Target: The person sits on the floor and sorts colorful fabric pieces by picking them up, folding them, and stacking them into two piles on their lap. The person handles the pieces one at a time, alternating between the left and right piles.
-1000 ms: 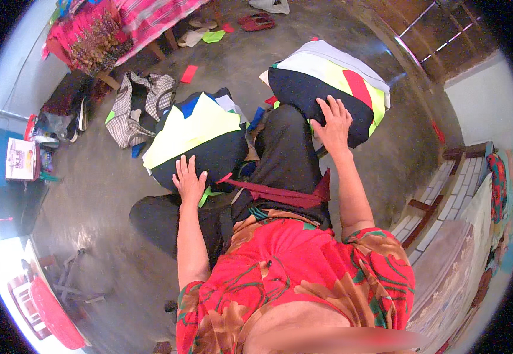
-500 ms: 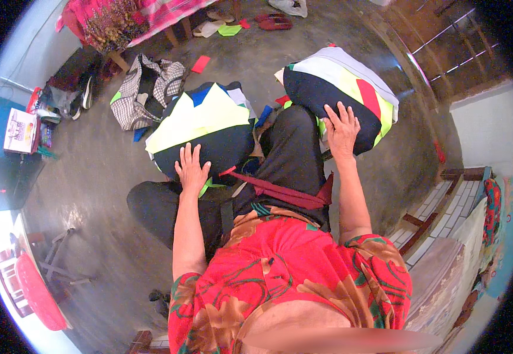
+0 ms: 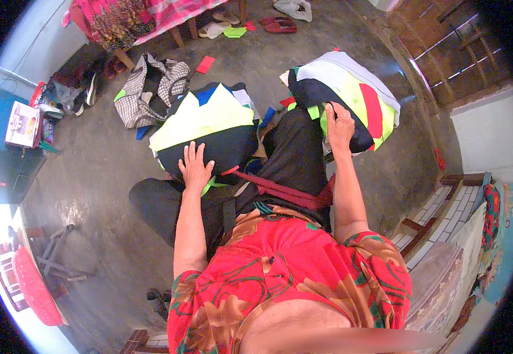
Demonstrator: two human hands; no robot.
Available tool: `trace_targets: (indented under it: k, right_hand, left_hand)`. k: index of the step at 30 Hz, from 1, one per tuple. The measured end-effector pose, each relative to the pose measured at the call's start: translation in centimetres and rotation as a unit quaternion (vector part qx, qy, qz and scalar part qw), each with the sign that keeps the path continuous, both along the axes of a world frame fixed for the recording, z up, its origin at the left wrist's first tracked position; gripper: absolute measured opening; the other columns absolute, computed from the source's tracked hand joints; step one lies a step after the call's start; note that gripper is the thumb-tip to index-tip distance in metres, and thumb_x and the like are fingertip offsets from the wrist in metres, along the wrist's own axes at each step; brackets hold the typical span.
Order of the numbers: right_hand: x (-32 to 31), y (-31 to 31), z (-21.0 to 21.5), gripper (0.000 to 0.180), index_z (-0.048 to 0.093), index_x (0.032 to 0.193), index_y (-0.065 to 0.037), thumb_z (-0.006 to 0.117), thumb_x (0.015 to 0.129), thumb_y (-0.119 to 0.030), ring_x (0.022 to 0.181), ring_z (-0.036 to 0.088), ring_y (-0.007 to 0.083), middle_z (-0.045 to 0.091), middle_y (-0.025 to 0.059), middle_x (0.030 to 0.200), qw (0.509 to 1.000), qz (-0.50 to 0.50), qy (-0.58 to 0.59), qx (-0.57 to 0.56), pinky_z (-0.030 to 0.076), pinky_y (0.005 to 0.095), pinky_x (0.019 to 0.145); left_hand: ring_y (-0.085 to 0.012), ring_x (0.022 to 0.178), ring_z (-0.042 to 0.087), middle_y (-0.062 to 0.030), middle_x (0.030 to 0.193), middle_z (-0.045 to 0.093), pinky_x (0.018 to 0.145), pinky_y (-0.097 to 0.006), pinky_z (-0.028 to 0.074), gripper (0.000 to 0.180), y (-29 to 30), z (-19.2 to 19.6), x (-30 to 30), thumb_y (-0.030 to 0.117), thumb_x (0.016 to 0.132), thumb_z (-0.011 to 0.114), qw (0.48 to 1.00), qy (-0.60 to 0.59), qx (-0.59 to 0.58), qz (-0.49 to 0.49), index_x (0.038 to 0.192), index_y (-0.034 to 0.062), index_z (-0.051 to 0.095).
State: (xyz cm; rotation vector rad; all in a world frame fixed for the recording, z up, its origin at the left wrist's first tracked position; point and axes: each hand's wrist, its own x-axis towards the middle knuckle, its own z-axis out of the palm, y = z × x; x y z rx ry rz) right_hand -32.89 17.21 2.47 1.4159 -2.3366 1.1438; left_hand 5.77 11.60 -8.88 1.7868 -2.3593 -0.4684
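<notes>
Two piles of cut fabric pieces lie in front of me. On the left pile, neon-yellow cloth lies over black cloth, with some blue and white at the top. My left hand rests on this black cloth, fingers spread. The right pile mixes white, grey, neon-yellow and red pieces. At its near side, my right hand has curled fingers closed on the edge of a black cloth. Neon-green bits show beside those fingers; the fingertips are partly hidden.
A checkered cloth bag lies open beyond the left pile. A maroon strip crosses my lap. Red scraps and shoes lie on the floor. A red chair stands at lower left, a wooden bench at right.
My right hand has gone from lying flat with fingers spread to curling at the black cloth's edge, which has shifted and bares neon-green bits. My left hand stays on its pile.
</notes>
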Motion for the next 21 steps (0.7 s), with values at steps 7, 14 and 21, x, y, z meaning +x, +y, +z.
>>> trace_targets:
  k: [7, 14, 21]
  right_hand:
    - [-3.7, -0.4, -0.4, 0.03, 0.058, 0.085, 0.001, 0.054, 0.094, -0.027, 0.066, 0.044, 0.0149, 0.054, 0.0096, 0.07, 0.951, 0.002, -0.28, -0.135, 0.041, 0.0325, 0.063]
    - [-4.0, 0.0, 1.6, 0.024, 0.061, 0.106, -0.001, 0.054, 0.094, -0.021, 0.086, 0.059, 0.0168, 0.064, 0.0048, 0.096, 0.743, 0.019, -0.618, -0.254, 0.048, 0.0308, 0.079]
    - [0.5, -0.1, 0.6, 0.027, 0.061, 0.108, -0.002, 0.058, 0.091, -0.023, 0.088, 0.062, 0.0189, 0.065, 0.0082, 0.1, 0.671, 0.148, -0.717, -0.116, 0.051, 0.0334, 0.081]
  left_hand:
    - [-0.0293, 0.14, 0.017, -0.0081, 0.15, 0.023, 0.106, -0.061, 0.021, 0.065, 0.0, -0.1, -0.1, 0.028, 0.082, 0.066, 1.0, 0.0, -0.003, 0.001, 0.139, 0.0196, 0.035]
    - [-0.0298, 0.141, 0.016, -0.0079, 0.151, 0.022, 0.106, -0.062, 0.021, 0.067, 0.0, -0.4, 0.0, 0.029, 0.081, 0.066, 1.0, 0.0, 0.0, 0.0, 0.14, 0.021, 0.034]
    - [-0.0308, 0.139, 0.019, -0.0097, 0.15, 0.024, 0.105, -0.061, 0.022, 0.066, -0.1, -0.4, 0.1, 0.028, 0.081, 0.067, 1.0, 0.015, -0.018, -0.005, 0.138, 0.0181, 0.036]
